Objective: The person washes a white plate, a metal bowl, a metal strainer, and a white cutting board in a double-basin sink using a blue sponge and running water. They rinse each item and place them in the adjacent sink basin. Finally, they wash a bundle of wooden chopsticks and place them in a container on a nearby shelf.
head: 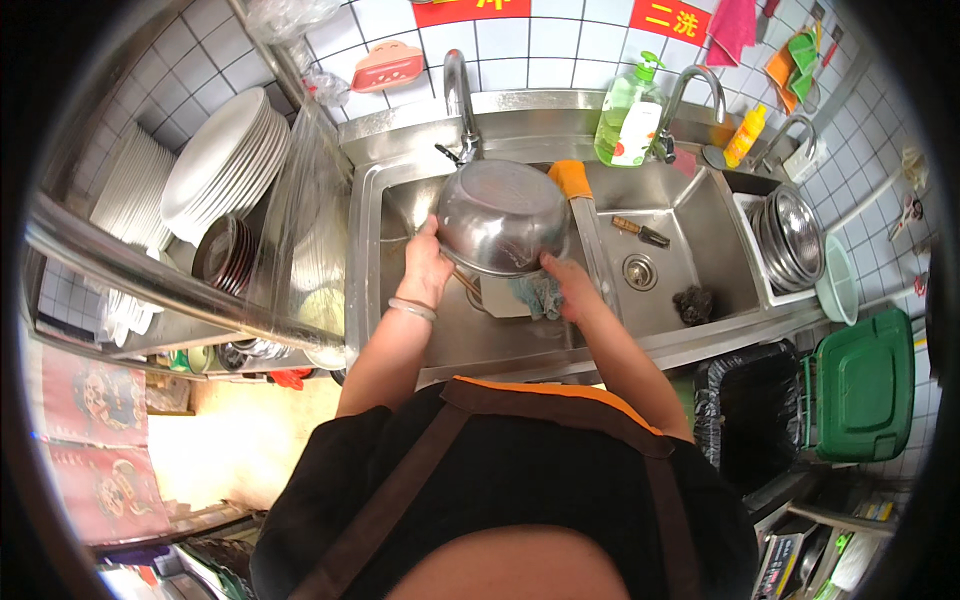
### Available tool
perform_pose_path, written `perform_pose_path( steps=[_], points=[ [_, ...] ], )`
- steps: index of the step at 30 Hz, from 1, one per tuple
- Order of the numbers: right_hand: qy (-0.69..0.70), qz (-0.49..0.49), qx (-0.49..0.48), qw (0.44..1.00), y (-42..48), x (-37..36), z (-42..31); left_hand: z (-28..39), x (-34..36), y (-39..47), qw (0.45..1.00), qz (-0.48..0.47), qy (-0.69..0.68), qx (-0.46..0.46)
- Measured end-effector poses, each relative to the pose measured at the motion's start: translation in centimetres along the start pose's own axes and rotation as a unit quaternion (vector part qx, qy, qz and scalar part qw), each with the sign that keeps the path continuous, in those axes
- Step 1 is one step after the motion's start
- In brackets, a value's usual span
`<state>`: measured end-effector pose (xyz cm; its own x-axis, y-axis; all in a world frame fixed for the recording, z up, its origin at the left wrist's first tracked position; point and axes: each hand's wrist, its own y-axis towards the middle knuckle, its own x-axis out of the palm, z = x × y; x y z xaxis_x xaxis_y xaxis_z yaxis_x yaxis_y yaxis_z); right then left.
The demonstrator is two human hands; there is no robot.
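A stainless steel basin [502, 214], its underside up, is held over the left sink [442, 345]. My left hand [429, 259] grips its left rim, thumb on the outer wall. At its lower right edge, my right hand [568, 285] grips the rim, with a bluish-green cloth [536, 294] beside or under the fingers; whether the hand holds the cloth too I cannot tell. Below the basin lies a white dish [499, 298], partly hidden, near thin wooden sticks. The left faucet [466, 112] rises behind the basin.
The right sink [705, 247] holds a wooden-handled brush or scraper [641, 231] and a dark scouring ball [693, 304]. An orange cloth [571, 180] hangs on the divider. Behind stands a green soap bottle [630, 120]. Stacked plates [225, 165] fill the left shelf; a lined bin [750, 405] stands right.
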<state>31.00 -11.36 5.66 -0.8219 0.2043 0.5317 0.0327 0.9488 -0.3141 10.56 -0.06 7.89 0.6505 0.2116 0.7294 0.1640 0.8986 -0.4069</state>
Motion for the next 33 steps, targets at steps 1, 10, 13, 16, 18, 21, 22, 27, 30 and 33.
perform_pose_path(
  steps=[1, 10, 13, 16, 18, 21, 22, 27, 30, 33],
  points=[
    [-0.035, 0.016, 0.033, 0.999, 0.4, -0.8, 0.7, 0.5, 0.5, -0.4, 0.999, -0.040, 0.001, 0.029],
    [-0.440, 0.002, -0.469, 0.766, -2.9, 6.1, -1.0, -3.1, 2.2, -3.6, 0.930, -0.039, 0.264, 0.251],
    [-0.552, 0.005, -0.545, 0.631, -2.9, 7.8, -1.2, -4.0, 2.1, -4.3, 0.912, -0.045, 0.330, 0.239],
    [-0.636, 0.051, -0.527, 0.561, -2.1, 8.2, -2.0, -3.9, 3.1, -6.4, 0.883, -0.058, 0.397, 0.243],
    [-0.574, 0.097, -0.609, 0.539, 1.1, 7.7, -4.5, -3.7, 3.1, -7.0, 0.811, -0.083, 0.479, 0.324],
    [-0.549, 0.088, -0.384, 0.737, 3.5, 6.8, -8.6, -3.7, 3.4, -7.4, 0.806, -0.089, 0.482, 0.333],
    [-0.550, 0.065, -0.360, 0.751, 3.7, 6.3, -9.2, -3.7, 3.5, -7.1, 0.836, -0.075, 0.450, 0.304],
    [-0.613, -0.070, -0.498, 0.609, -0.7, 8.8, -5.9, -4.0, 4.2, -6.7, 0.969, -0.073, 0.171, 0.160],
    [-0.611, -0.043, -0.561, 0.557, -1.5, 10.0, -4.8, -3.4, 3.6, -6.2, 0.958, -0.102, 0.216, 0.161],
    [-0.579, -0.021, -0.493, 0.650, 1.4, 8.7, -6.6, -3.1, 2.8, -5.4, 0.881, -0.113, 0.391, 0.241]
  ],
)
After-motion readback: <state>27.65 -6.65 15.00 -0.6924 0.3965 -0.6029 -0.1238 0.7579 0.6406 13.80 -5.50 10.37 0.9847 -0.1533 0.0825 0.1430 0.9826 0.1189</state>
